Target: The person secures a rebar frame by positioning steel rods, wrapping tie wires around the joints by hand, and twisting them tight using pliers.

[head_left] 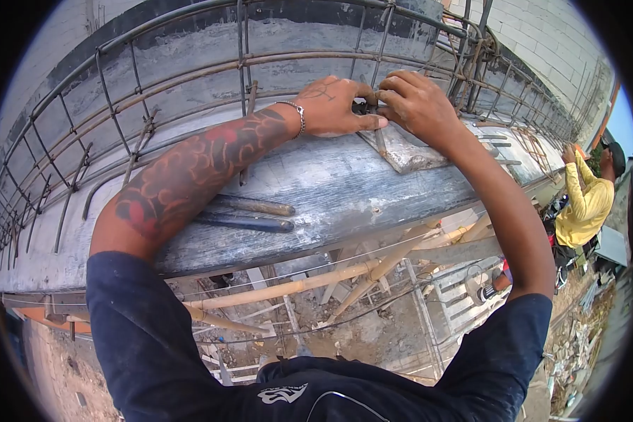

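Note:
Both of my hands meet at the rebar cage, above the grey formwork board. My left hand, with a bracelet at the wrist, has thumb and fingers curled round something small and dark that I cannot make out. Touching or almost touching it, my right hand has its fingers bent inward at the same spot; what they pinch is hidden. Just below the hands a short bar lies by a flat, cement-stained piece. Pliers-like handles rest on the board under my left forearm.
Bamboo poles and a pallet-like wooden frame are below the board's front edge. At the right a person in a yellow shirt has raised arms. A block wall rises behind the cage.

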Action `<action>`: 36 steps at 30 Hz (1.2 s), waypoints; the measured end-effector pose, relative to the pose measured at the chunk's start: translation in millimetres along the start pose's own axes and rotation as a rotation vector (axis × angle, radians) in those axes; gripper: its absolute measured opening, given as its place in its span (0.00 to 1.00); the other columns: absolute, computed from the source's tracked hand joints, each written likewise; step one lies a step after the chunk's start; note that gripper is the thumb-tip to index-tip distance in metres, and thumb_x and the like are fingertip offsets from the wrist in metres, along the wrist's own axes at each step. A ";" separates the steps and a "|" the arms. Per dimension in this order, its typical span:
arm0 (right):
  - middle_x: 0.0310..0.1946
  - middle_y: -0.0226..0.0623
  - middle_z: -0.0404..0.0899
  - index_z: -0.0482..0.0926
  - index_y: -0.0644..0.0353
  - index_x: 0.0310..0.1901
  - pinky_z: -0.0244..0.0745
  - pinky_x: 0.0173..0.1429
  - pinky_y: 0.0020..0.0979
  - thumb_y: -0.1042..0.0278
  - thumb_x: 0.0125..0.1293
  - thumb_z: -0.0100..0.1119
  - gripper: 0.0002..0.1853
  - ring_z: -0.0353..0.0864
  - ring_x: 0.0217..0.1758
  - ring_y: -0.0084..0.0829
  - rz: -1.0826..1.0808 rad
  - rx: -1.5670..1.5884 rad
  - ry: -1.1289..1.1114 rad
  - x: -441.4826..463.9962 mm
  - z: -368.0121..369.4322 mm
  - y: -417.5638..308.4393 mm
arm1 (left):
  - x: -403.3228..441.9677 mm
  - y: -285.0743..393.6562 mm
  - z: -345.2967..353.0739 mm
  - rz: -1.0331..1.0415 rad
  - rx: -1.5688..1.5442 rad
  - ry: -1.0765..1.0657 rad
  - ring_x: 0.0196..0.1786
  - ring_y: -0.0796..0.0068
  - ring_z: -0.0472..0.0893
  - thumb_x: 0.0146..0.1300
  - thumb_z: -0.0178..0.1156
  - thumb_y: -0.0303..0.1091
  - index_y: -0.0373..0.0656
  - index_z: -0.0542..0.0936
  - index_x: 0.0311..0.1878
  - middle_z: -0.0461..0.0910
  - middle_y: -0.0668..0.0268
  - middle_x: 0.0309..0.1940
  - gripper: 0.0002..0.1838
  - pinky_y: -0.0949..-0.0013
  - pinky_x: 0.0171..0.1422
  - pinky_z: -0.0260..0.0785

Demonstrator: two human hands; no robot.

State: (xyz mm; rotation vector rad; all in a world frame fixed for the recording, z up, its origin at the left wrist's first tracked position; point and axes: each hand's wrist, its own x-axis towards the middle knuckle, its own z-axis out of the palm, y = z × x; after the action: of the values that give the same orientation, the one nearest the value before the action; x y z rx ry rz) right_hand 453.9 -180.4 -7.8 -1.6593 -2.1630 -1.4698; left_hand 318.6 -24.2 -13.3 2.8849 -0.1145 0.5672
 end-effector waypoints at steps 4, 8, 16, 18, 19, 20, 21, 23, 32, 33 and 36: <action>0.42 0.35 0.77 0.79 0.59 0.38 0.71 0.54 0.33 0.64 0.54 0.61 0.12 0.76 0.50 0.33 0.011 -0.010 -0.013 0.9 0.5 -0.4 | -2.1 3.3 -0.7 -0.014 0.017 0.014 0.50 0.54 0.80 0.57 0.57 0.63 0.39 0.79 0.52 0.81 0.53 0.44 0.34 0.57 0.58 0.69; 0.42 0.35 0.78 0.80 0.59 0.39 0.71 0.53 0.34 0.65 0.55 0.60 0.11 0.78 0.48 0.34 0.091 0.033 -0.060 -1.7 0.5 -2.1 | -2.3 2.5 -0.5 -0.010 0.060 -0.012 0.52 0.53 0.79 0.57 0.58 0.63 0.39 0.73 0.55 0.80 0.52 0.46 0.36 0.56 0.59 0.69; 0.40 0.35 0.79 0.79 0.62 0.40 0.74 0.45 0.36 0.70 0.57 0.59 0.10 0.78 0.45 0.36 -0.004 0.037 -0.090 -2.7 11.1 9.8 | 3.8 -8.3 3.7 0.011 -0.010 0.048 0.60 0.49 0.72 0.52 0.57 0.69 0.37 0.59 0.59 0.72 0.44 0.54 0.46 0.54 0.67 0.63; 0.39 0.37 0.80 0.79 0.63 0.40 0.74 0.43 0.37 0.71 0.58 0.58 0.10 0.79 0.43 0.37 -0.027 0.068 -0.067 3.7 6.4 7.8 | 3.0 -5.9 1.1 -0.002 -0.015 0.023 0.62 0.49 0.70 0.52 0.57 0.70 0.36 0.59 0.60 0.71 0.44 0.55 0.48 0.54 0.67 0.63; 0.36 0.38 0.80 0.79 0.64 0.39 0.74 0.42 0.38 0.71 0.58 0.57 0.09 0.80 0.40 0.39 0.115 0.168 -0.210 5.9 3.1 6.2 | 2.8 -5.0 -0.3 -0.017 -0.022 -0.002 0.63 0.49 0.69 0.52 0.56 0.70 0.34 0.59 0.61 0.70 0.43 0.56 0.49 0.54 0.67 0.62; 0.34 0.40 0.81 0.79 0.66 0.38 0.74 0.41 0.39 0.71 0.59 0.57 0.09 0.80 0.37 0.41 0.259 0.270 -0.354 10.1 -1.6 5.0 | 2.8 -4.3 -1.1 -0.019 -0.021 0.002 0.63 0.49 0.69 0.52 0.56 0.70 0.34 0.59 0.61 0.70 0.43 0.56 0.49 0.54 0.67 0.62; 0.34 0.40 0.81 0.79 0.66 0.38 0.74 0.41 0.39 0.71 0.59 0.57 0.09 0.80 0.37 0.41 0.258 0.271 -0.353 13.0 -3.5 7.4 | 2.7 -3.5 -1.4 -0.026 -0.035 -0.029 0.65 0.49 0.67 0.53 0.55 0.71 0.33 0.59 0.62 0.69 0.42 0.57 0.50 0.54 0.68 0.61; 0.28 0.42 0.81 0.79 0.68 0.37 0.73 0.39 0.39 0.70 0.61 0.56 0.09 0.80 0.32 0.42 0.277 0.481 -0.405 17.8 -4.7 13.6 | 2.9 -4.4 0.1 -0.040 -0.055 -0.061 0.66 0.49 0.65 0.53 0.54 0.71 0.31 0.59 0.64 0.68 0.42 0.58 0.52 0.54 0.69 0.60; 0.21 0.27 0.76 0.79 0.64 0.30 0.54 0.20 0.20 0.64 0.64 0.58 0.11 0.62 0.17 0.14 0.758 1.121 -0.810 31.5 1.3 37.1 | 5.4 -11.5 2.8 -0.048 -0.027 -0.124 0.67 0.45 0.62 0.50 0.48 0.77 0.30 0.59 0.66 0.62 0.39 0.62 0.57 0.52 0.70 0.56; 0.21 0.27 0.75 0.79 0.64 0.31 0.56 0.21 0.20 0.63 0.64 0.58 0.12 0.63 0.18 0.14 0.808 1.180 -0.839 30.9 2.6 38.3 | 4.5 -10.3 2.2 -0.063 -0.018 -0.133 0.67 0.44 0.61 0.48 0.48 0.79 0.30 0.59 0.66 0.62 0.38 0.62 0.59 0.51 0.70 0.57; 0.21 0.30 0.76 0.79 0.65 0.33 0.62 0.24 0.23 0.62 0.63 0.59 0.13 0.68 0.20 0.18 0.787 1.073 -0.815 31.2 -9.6 30.2 | 3.4 -10.7 2.4 -0.066 -0.008 -0.132 0.67 0.43 0.61 0.45 0.49 0.81 0.31 0.59 0.66 0.63 0.37 0.61 0.61 0.49 0.69 0.58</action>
State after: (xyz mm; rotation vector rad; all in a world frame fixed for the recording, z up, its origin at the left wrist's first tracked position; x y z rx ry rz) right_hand 459.2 -165.1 33.6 -2.2295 -1.5317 0.5772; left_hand 323.8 -14.4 -16.1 2.9042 -0.0400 0.3629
